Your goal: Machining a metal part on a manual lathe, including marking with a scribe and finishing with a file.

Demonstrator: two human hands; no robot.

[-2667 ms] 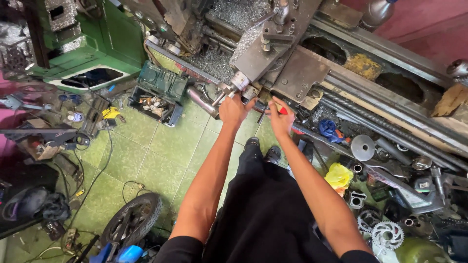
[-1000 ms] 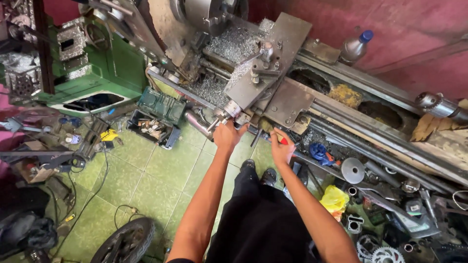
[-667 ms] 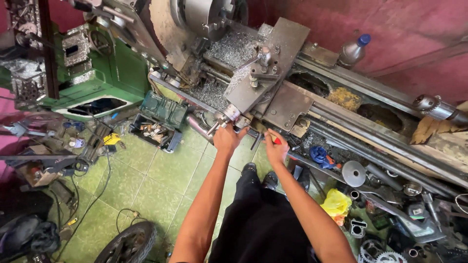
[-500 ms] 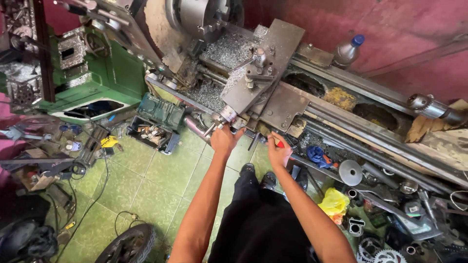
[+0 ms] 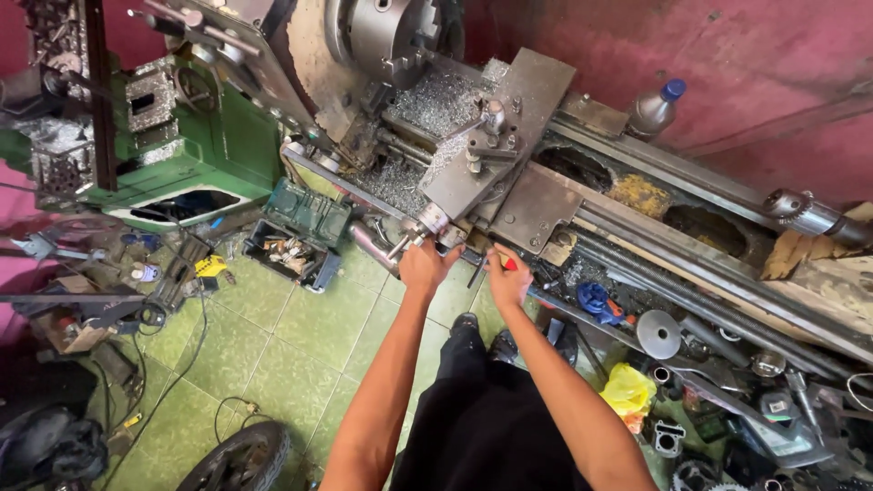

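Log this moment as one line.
left hand: on lathe handwheel | right hand: holding red-tipped handle | chuck: empty

Bare arms run up from the bottom of the frame to the left hand (image 5: 426, 269) and right hand (image 5: 506, 282). Black trousers (image 5: 486, 427) and dark shoes (image 5: 482, 335) below centre.
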